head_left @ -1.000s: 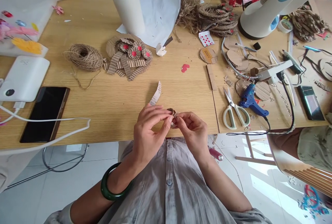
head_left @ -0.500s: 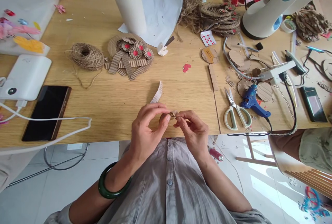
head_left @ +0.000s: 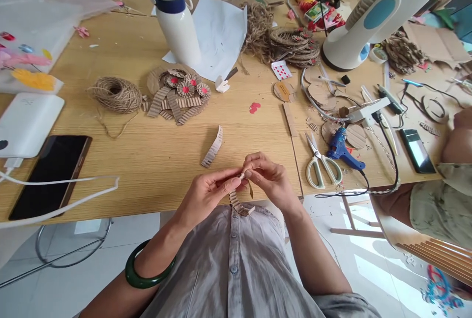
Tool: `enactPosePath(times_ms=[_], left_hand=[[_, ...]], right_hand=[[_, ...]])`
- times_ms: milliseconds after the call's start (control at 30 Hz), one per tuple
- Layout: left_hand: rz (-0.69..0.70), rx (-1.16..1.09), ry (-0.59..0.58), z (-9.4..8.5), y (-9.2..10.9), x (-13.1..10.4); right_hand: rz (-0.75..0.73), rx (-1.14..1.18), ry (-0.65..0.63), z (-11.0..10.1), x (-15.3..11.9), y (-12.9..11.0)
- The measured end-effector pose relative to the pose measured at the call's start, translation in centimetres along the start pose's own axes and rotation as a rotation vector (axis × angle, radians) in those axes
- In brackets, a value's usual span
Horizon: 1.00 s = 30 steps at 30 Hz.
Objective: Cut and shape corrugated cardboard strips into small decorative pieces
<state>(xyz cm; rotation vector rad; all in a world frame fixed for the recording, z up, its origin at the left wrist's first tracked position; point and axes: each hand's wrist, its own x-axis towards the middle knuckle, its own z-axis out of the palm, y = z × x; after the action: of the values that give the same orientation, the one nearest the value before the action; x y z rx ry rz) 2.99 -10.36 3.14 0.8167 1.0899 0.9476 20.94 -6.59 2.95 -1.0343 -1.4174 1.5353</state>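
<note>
A narrow corrugated cardboard strip (head_left: 239, 206) hangs in a curve below my fingers, over the table's front edge. My left hand (head_left: 208, 192) pinches its upper part between thumb and fingers. Close against it, my right hand (head_left: 267, 175) is closed on the same small part; a thin brown piece dangles beneath. The exact grip is partly hidden by the fingers. Just beyond my hands a second corrugated strip (head_left: 213, 147) lies curled on the table. Further back sits a cardboard disc with strips and red-centred rosettes (head_left: 186, 87).
Twine ball (head_left: 117, 94), black phone (head_left: 49, 175) and white power bank (head_left: 31, 121) are at left. A white flask (head_left: 177, 28) stands behind. Scissors (head_left: 322, 163), a blue glue gun (head_left: 344, 148), cables and a white appliance (head_left: 342, 45) are at right. Another person's arm (head_left: 457, 138) shows far right.
The view has shifted, so table objects appear lower and further left. My hands have turned the held strip; its ridged length now hangs down in sight. The second strip shows fully.
</note>
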Motion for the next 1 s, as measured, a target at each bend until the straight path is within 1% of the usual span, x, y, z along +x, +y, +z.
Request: enactPosePath(times_ms=[67,100,167,200,267,300,333,367,433,500,567,633,667,700,767,833,900,933,1000], left_hand=[[-0.009,0.022,0.021,0.0,-0.3,0.1],[-0.022,0.011,0.035,0.1,-0.4,0.1],[-0.065,-0.066,0.053,0.1,-0.5,0.2],[-0.092,-0.123,0.054,0.1,-0.5,0.3],[-0.146,-0.233,0.037,0.1,-0.5,0.6],[-0.168,-0.275,0.021,0.1,-0.5,0.8],[-0.184,-0.306,0.006,0.0,-0.6,1.0],[-0.191,-0.327,-0.003,0.0,-0.6,1.2],[-0.181,-0.342,-0.005,-0.1,-0.9,1.5],[-0.170,-0.337,-0.004,-0.2,-1.1,1.7],[-0.171,-0.331,-0.017,-0.3,-1.3,1.8],[-0.177,-0.327,-0.034,-0.5,-1.3,1.8],[-0.175,-0.325,-0.031,-0.6,-1.2,1.8],[-0.170,-0.322,-0.016,-0.7,-1.2,1.7],[-0.158,-0.323,0.044,-1.0,-1.1,1.7],[-0.151,-0.333,0.112,-1.2,-1.0,1.6],[-0.152,-0.355,0.150,-1.5,-0.9,1.6],[-0.153,-0.370,0.161,-1.5,-0.8,1.6],[-0.157,-0.395,0.161,-1.6,-0.5,1.5]], right_hand=[[-0.015,-0.082,0.047,-0.4,-0.2,0.0],[-0.040,-0.165,0.112,-1.1,-0.5,0.0],[-0.104,-0.409,0.323,-3.2,-1.4,0.0],[-0.146,-0.552,0.462,-4.7,-2.1,0.1],[-0.154,-0.882,0.690,-7.8,-3.8,0.6],[-0.129,-1.017,0.740,-9.4,-4.7,1.0],[-0.103,-1.119,0.759,-10.8,-5.6,1.4],[-0.063,-1.193,0.746,-11.9,-6.3,1.9],[-0.002,-1.307,0.675,-13.5,-7.3,2.8],[0.031,-1.362,0.611,-14.1,-7.7,3.2],[0.069,-1.366,0.571,-14.2,-7.4,3.0],[0.142,-1.291,0.566,-14.1,-6.9,2.2],[0.189,-1.198,0.576,-14.1,-6.6,1.6],[0.230,-1.058,0.594,-14.0,-6.4,1.1],[0.263,-0.670,0.609,-13.6,-6.2,0.1],[0.203,-0.251,0.574,-12.8,-6.1,-0.5],[0.125,0.081,0.459,-11.3,-6.1,-0.6],[0.108,0.207,0.363,-10.4,-6.0,-0.5],[0.120,0.391,0.119,-8.2,-5.7,0.0]])
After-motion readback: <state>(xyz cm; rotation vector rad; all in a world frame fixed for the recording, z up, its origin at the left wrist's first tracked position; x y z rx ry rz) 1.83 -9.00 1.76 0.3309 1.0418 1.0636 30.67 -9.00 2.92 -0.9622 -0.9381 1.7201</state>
